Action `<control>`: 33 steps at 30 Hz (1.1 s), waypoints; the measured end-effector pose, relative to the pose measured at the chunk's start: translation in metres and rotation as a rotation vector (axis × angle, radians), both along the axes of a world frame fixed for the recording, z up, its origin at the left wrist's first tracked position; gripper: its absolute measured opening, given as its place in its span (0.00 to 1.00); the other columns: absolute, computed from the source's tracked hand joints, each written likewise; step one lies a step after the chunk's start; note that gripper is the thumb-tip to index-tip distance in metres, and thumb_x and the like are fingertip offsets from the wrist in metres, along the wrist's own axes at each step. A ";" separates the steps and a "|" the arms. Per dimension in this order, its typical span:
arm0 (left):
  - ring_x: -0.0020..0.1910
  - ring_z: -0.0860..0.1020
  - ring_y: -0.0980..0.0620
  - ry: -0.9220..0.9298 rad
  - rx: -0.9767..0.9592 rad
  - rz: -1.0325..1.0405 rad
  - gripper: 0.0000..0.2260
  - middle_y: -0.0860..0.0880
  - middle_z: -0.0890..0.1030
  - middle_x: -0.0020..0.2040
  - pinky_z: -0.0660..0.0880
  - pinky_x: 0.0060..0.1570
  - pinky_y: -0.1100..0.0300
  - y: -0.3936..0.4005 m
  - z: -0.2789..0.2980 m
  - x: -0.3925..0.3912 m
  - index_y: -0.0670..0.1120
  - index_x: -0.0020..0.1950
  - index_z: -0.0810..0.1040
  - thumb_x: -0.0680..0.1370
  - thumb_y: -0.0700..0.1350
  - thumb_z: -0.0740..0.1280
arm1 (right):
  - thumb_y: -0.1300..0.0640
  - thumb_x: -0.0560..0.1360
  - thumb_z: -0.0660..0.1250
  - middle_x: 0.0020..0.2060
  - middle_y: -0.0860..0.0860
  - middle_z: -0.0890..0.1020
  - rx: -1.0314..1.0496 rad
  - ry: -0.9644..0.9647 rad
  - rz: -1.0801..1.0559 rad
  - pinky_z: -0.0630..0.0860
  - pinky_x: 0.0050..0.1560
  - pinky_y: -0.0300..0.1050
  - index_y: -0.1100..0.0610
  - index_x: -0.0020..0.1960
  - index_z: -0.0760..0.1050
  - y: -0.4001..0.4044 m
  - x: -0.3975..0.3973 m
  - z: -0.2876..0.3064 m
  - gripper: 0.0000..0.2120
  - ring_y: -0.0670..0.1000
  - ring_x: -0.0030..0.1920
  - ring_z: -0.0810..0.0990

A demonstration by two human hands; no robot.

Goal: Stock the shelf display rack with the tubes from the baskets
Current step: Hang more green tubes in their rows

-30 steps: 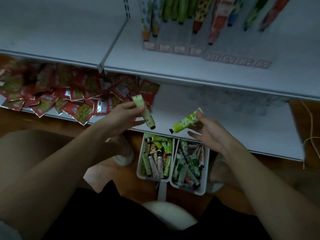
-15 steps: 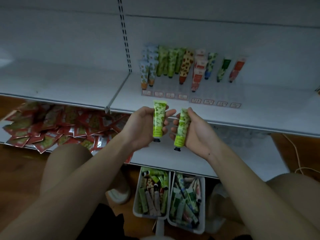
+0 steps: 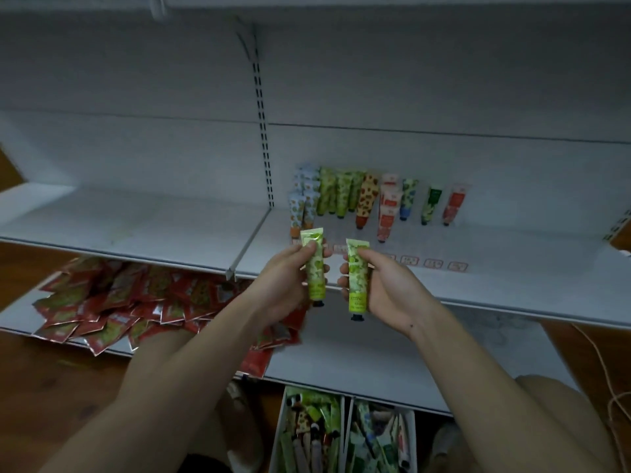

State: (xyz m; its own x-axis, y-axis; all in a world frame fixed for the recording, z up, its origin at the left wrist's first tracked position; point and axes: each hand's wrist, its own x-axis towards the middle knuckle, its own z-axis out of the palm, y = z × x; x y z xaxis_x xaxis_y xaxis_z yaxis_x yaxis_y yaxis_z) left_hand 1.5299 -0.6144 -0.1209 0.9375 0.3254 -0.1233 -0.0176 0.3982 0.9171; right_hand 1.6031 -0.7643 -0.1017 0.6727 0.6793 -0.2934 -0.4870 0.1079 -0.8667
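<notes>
**A:** What's the room like from where you sit?

**B:** I'm looking at a white shelf display rack [image 3: 478, 278] in dim light, with a slotted upright [image 3: 263, 138] running down its back panel. The floor below is brown wood [image 3: 44, 380]. A row of stocked tubes [image 3: 368, 199] stands against the back of the middle shelf, right of the upright, with small price labels [image 3: 433, 263] in front of them. Red sachets [image 3: 136, 302] lie heaped on the lower shelf at left.

**A:** And the hands?

**B:** My left hand [image 3: 286, 285] grips a green tube [image 3: 314, 268] upright, black cap down. My right hand [image 3: 386, 291] pinches a second green tube [image 3: 357, 278] the same way, just beside the first but not touching it. Both are held in front of the middle shelf's edge.

**A:** Anything you can't make out?

**B:** The two white baskets [image 3: 346, 438] of mixed tubes sit on the floor at the bottom, cut off by the frame edge. The label print is too blurred to read. A cord [image 3: 611, 390] trails off at the right edge.
</notes>
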 end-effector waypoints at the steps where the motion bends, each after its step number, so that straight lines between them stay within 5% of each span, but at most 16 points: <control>1: 0.43 0.77 0.51 0.010 0.055 0.034 0.08 0.50 0.82 0.46 0.72 0.45 0.52 0.003 -0.001 0.000 0.45 0.54 0.77 0.82 0.47 0.61 | 0.53 0.82 0.59 0.40 0.55 0.78 -0.009 -0.022 -0.013 0.76 0.42 0.48 0.60 0.56 0.75 0.001 0.002 -0.001 0.11 0.52 0.38 0.78; 4: 0.46 0.77 0.50 0.035 0.040 0.082 0.07 0.51 0.84 0.49 0.72 0.51 0.51 0.011 -0.014 0.004 0.45 0.53 0.78 0.81 0.46 0.63 | 0.52 0.82 0.60 0.41 0.55 0.78 -0.035 -0.037 -0.034 0.76 0.42 0.48 0.58 0.60 0.74 0.004 0.010 -0.009 0.12 0.52 0.39 0.78; 9: 0.45 0.78 0.47 0.062 -0.111 0.125 0.06 0.46 0.79 0.44 0.74 0.46 0.52 0.021 -0.041 0.025 0.44 0.50 0.76 0.81 0.45 0.62 | 0.54 0.83 0.56 0.37 0.54 0.77 -0.115 0.042 -0.070 0.73 0.36 0.46 0.61 0.56 0.73 0.012 0.036 -0.025 0.12 0.51 0.34 0.76; 12: 0.44 0.79 0.48 0.084 -0.015 0.126 0.06 0.46 0.81 0.45 0.74 0.44 0.55 0.027 -0.040 0.049 0.45 0.49 0.77 0.82 0.44 0.62 | 0.56 0.82 0.59 0.42 0.56 0.78 -0.178 -0.001 -0.080 0.79 0.41 0.50 0.62 0.59 0.73 0.022 0.060 -0.022 0.11 0.52 0.39 0.79; 15: 0.48 0.80 0.49 0.112 0.278 0.124 0.05 0.46 0.83 0.48 0.75 0.45 0.57 0.040 -0.029 0.077 0.46 0.49 0.79 0.78 0.47 0.68 | 0.55 0.80 0.66 0.49 0.52 0.82 -0.278 -0.200 0.000 0.81 0.50 0.53 0.55 0.57 0.79 0.035 0.086 -0.003 0.08 0.52 0.48 0.82; 18: 0.47 0.82 0.51 0.097 0.514 0.154 0.11 0.46 0.84 0.49 0.77 0.43 0.59 0.054 -0.009 0.106 0.46 0.51 0.81 0.74 0.50 0.74 | 0.50 0.78 0.68 0.53 0.47 0.84 -0.417 -0.564 0.052 0.80 0.47 0.45 0.50 0.57 0.80 0.047 0.117 0.025 0.10 0.47 0.52 0.82; 24: 0.40 0.81 0.45 -0.026 0.903 0.372 0.11 0.42 0.82 0.39 0.79 0.42 0.45 0.063 -0.019 0.144 0.39 0.45 0.79 0.75 0.47 0.73 | 0.53 0.74 0.73 0.36 0.56 0.79 -0.561 -1.096 -0.130 0.73 0.36 0.40 0.64 0.42 0.77 0.072 0.172 0.070 0.14 0.49 0.36 0.79; 28: 0.44 0.81 0.56 -0.098 0.929 0.479 0.05 0.52 0.83 0.43 0.79 0.44 0.54 0.062 -0.015 0.162 0.45 0.49 0.80 0.77 0.46 0.70 | 0.53 0.74 0.72 0.44 0.56 0.83 -0.627 -1.236 -0.130 0.77 0.42 0.42 0.63 0.48 0.80 0.090 0.194 0.081 0.12 0.50 0.42 0.81; 33: 0.46 0.80 0.60 -0.126 0.900 0.472 0.06 0.55 0.83 0.45 0.76 0.43 0.64 0.060 -0.023 0.175 0.48 0.54 0.80 0.78 0.43 0.70 | 0.54 0.75 0.69 0.41 0.58 0.81 -0.566 -1.196 -0.262 0.70 0.34 0.41 0.67 0.46 0.77 0.088 0.186 0.066 0.14 0.51 0.38 0.79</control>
State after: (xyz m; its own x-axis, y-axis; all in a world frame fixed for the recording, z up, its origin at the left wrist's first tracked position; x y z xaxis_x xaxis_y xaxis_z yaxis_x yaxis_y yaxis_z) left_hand 1.7046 -0.5548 -0.1443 0.6789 0.5882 0.4394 -0.1110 -0.5094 0.8533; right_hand 1.7886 -0.6763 -0.0358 0.8015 0.4741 0.3646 0.5721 -0.4302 -0.6983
